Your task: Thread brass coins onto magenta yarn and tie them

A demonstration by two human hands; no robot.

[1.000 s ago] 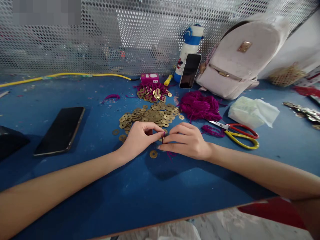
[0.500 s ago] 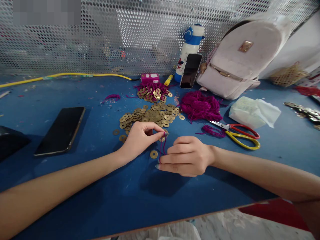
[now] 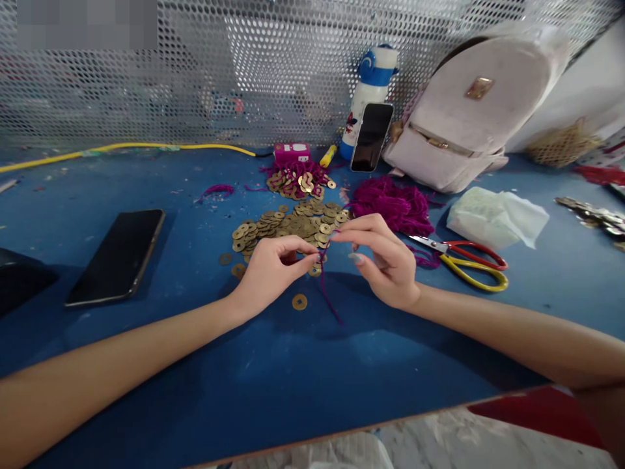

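Note:
My left hand (image 3: 276,267) pinches a thin purple string (image 3: 328,296) between thumb and index finger, and one tail of it dangles over the blue table. At the front of the coin pile my right hand (image 3: 383,260) is raised, its thumb held apart. A short upper piece of the string runs to its index and middle fingertips and seems caught between them. Below the left fingertips lies a single brass coin (image 3: 299,301) with a square hole. Just behind the hands spreads a heap of similar brass coins (image 3: 278,225), partly hidden by my left hand.
Purple yarn (image 3: 390,205) lies behind my right hand, with scissors (image 3: 469,257) to its right. Coins with purple strings (image 3: 299,181) sit farther back. A phone (image 3: 117,257) lies left; another phone (image 3: 372,137) leans against a bottle (image 3: 374,85) beside a backpack (image 3: 478,117).
My right hand has moved up and away from the string's lower end, its thumb now spread. The tail hangs free. My left hand keeps its pinch almost in place.

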